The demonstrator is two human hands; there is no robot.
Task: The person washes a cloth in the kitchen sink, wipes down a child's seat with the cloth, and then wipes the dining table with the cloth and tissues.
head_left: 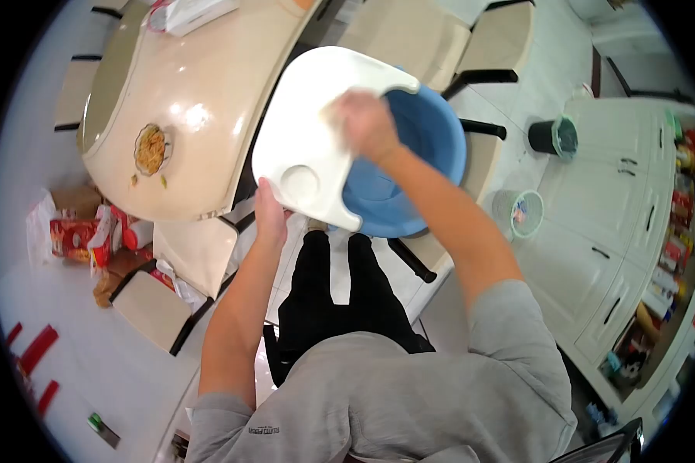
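Note:
My left hand (pixel 269 214) grips the near left edge of a white plastic high chair tray (pixel 305 100), which has a round cup recess in its lower part. The tray is tilted, resting over a blue basin (pixel 440 147). My right hand (pixel 369 126), smeared by motion, presses a pale cloth (pixel 332 116) on the tray's upper surface. Blur hides whether it is a cloth or a sponge. The basin sits on a beige chair seat (pixel 483 158), partly hidden by the tray and my right forearm.
A glossy beige table (pixel 201 162) on the left carries a bowl of food (pixel 151 148) and a white box (pixel 197 15). Two waste bins, one dark (pixel 544 137) and one light (pixel 510 210), stand by white cabinets (pixel 587 208). Red packages (pixel 73 238) lie at the lower left.

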